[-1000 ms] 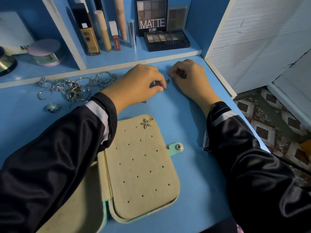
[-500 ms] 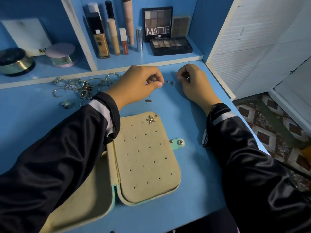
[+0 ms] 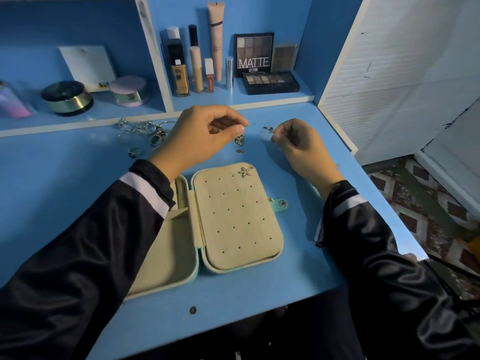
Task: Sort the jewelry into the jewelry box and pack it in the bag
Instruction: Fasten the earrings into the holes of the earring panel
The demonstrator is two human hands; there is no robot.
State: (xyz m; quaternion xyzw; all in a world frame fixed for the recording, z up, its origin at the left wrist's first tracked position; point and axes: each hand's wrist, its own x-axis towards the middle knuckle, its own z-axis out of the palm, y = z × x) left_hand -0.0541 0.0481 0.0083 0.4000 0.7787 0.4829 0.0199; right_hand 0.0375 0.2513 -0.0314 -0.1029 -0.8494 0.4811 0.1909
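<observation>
Looks like the earring step: sorting under way, packing not yet begun. Left hand (image 3: 205, 136) above the middle of the frame, fingers curled, thumb and forefinger pinched over a small earring (image 3: 239, 140) just under the tips, apparently held rather than lying on the table (image 3: 65, 178), though hard to say for sure. Right hand (image 3: 298, 149) just to its right, fingers curled in, tips pressed together; contents, if any, too small to make out. Jewelry box (image 3: 174, 255) lying open at centre, below both hands, one starfish stud (image 3: 245, 172) already pinned at the top of its perforated pad (image 3: 233, 224). Next, probably: bringing the earring down to a free hole beside the stud, post lined up squarely and pushed through. Fine, steady work, likely for both hands. More loose bits (image 3: 268, 128) on the table between the hands; a heap of rings (image 3: 145, 131) left of the left hand, yet to be sorted. Makeup (image 3: 271, 83) along the shelf at the top, well apart, no hindrance. Left sleeve (image 3: 104, 242) lying across the box's left half, likely in the way of reaching that side. No bag in view.
</observation>
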